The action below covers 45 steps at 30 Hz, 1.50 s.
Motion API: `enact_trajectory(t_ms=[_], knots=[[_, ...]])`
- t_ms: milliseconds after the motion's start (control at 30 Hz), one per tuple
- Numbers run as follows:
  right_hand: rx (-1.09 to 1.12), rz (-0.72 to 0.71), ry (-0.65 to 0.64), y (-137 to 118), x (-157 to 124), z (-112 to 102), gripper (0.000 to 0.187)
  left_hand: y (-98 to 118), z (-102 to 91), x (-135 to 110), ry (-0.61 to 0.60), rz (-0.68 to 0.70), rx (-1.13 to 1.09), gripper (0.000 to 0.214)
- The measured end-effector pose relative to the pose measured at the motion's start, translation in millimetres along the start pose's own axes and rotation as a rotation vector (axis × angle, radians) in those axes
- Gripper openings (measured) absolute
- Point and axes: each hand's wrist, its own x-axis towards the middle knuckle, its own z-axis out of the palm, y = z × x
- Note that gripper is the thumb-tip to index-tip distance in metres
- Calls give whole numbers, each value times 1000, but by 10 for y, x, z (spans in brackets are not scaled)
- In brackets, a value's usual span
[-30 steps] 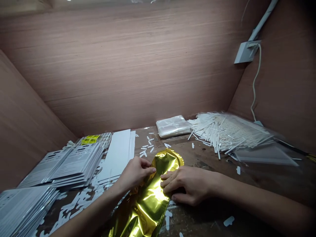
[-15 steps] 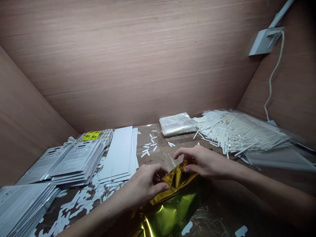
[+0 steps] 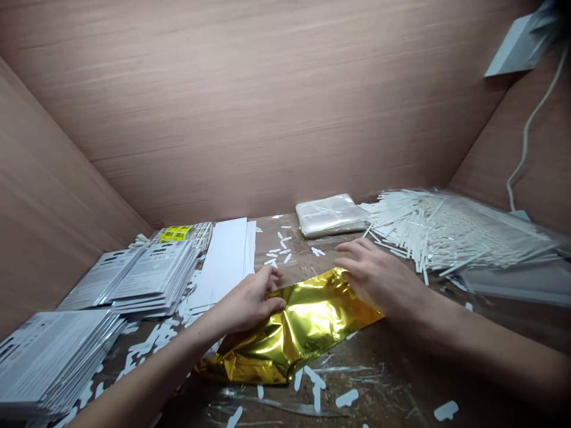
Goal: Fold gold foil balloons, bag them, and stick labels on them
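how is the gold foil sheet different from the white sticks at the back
The gold foil sheet is shiny and crumpled; the white sticks are dull and straight. The foil is one wide piece, the sticks many thin ones in a loose heap. The foil is at the front under the left hand and right hand; the sticks lie further back, untouched. Both lie on the same worktop.

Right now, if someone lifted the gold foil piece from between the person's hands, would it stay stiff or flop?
It would probably flop: the gold foil piece looks thin and is creased and buckled between the left hand and the right hand. It is likely light for its size. Its glossy face may also slide easily over the scuffed table top.
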Motion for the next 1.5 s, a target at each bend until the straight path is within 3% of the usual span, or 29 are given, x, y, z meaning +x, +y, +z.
enact_trajectory(t_ms=[100, 200, 300, 433, 567, 667, 733, 833, 933, 1000, 1100, 1200, 1300, 1500], knots=[[69, -158, -45, -462, -110, 72, 21, -43, 56, 44, 14, 29, -14, 53], [97, -268, -135, -683, -170, 178, 19, -55, 57, 75, 5, 13, -20, 55], [73, -291, -217, -670, -171, 254, 21, -38, -81, 55, -14, -23, -18, 63], [34, -270, -246, -597, -154, 263, 23, 32, -412, -75, -269, -113, 82, 67], [-9, -323, -254, -596, -156, 244, 25, 120, -632, -197, -380, -163, 145, 74], [-10, -335, -261, -603, -162, 237, 26, 147, -674, -211, -442, -161, -66, 79], [11, -325, -263, -601, -165, 230, 27, 138, -662, -186, -391, -160, -283, 82], [31, -290, -263, -594, -163, 212, 27, 126, -560, -135, -235, -161, -602, 81], [35, -317, -273, -580, -153, 195, 25, 190, -305, -135, -199, -60, -756, 99], [45, -339, -284, -565, -145, 198, 24, 271, -46, -189, -126, 94, -591, 105], [21, -383, -285, -540, -139, 239, 23, 361, 386, -306, 57, 317, -19, 108], [-6, -412, -264, -531, -147, 298, 24, 349, 708, -364, 133, 408, 315, 97], [17, -408, -247, -551, -166, 319, 24, 290, 836, -348, 157, 368, 445, 87], [89, -384, -230, -603, -212, 236, 25, 238, 878, -311, 222, 361, 552, 87]])
